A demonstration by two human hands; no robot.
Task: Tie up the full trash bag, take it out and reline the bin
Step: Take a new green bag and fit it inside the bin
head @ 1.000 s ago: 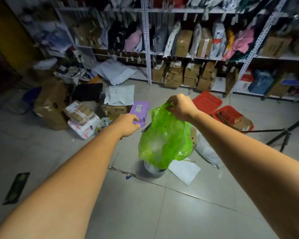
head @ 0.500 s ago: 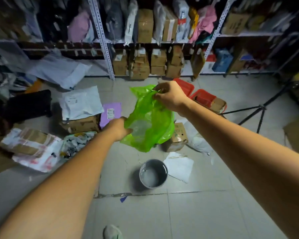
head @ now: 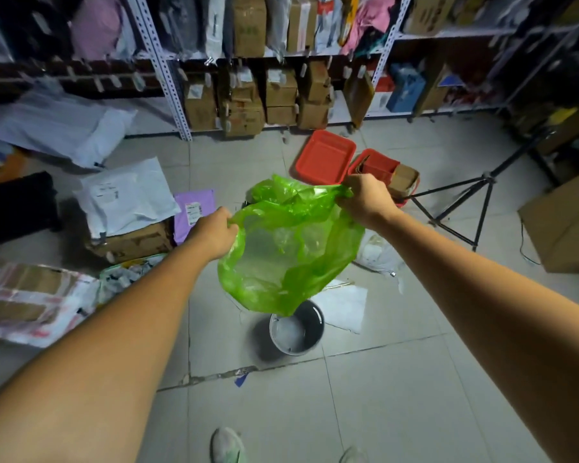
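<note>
Green bag (head: 291, 248) held up in the air between your two hands, over the bin (head: 296, 332).
Your left hand (head: 213, 233) grips the left edge of the bag's mouth, fingers curled round the plastic. Your right hand (head: 365, 197) holds the far right edge bunched in a closed fist. The mouth is stretched wide between them. The bag's lower end hangs over the far rim of the grey bin; whether they touch cannot be told. The bin stands upright on the tiled floor (head: 381, 396). A white sheet (head: 345, 309) lies just right of the bin. Two red trays (head: 325, 157) sit beyond your right hand, near the shelves (head: 168, 71).
</note>
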